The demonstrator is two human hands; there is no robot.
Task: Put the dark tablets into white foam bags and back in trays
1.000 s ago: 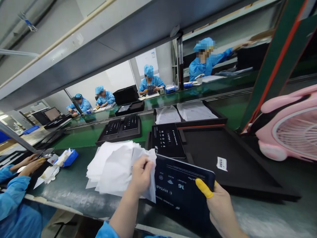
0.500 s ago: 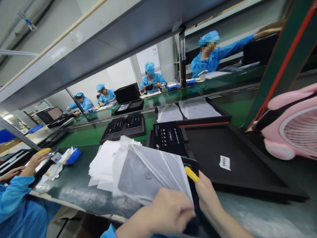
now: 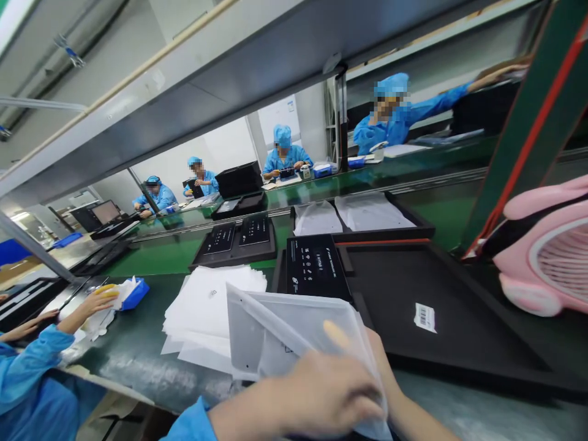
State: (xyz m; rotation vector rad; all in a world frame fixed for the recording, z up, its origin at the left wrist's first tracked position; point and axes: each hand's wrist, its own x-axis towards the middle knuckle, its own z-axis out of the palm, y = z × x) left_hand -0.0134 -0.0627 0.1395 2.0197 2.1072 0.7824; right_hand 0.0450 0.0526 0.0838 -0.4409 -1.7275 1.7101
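A translucent plastic bag [image 3: 271, 321] is spread out in front of me. My left hand [image 3: 333, 389] has its fingers curled on the bag's near right edge, slightly blurred. Behind the bag is my right hand [image 3: 377, 352], whose yellow-covered thumb shows through the plastic. It grips a dark tablet, now almost wholly hidden by bag and hands; I cannot tell how far the tablet is inside. Left of the bag lies a stack of white translucent bags [image 3: 197, 312]. A black tablet with printed white icons [image 3: 316, 266] rests just beyond my hands.
A large black tray [image 3: 459, 306] with a barcode label takes up the right. Further back are a tray with bagged items [image 3: 374, 211] and a tray with two tablets [image 3: 236, 239]. A pink fan [image 3: 546, 245] stands at right. A co-worker's hand [image 3: 94, 303] is near a blue box [image 3: 135, 294].
The bag has swung rightward over the tablet and my right thumb, which were uncovered before. My left hand has shifted slightly right with the bag's edge. The neighbour's hand has moved toward the blue box.
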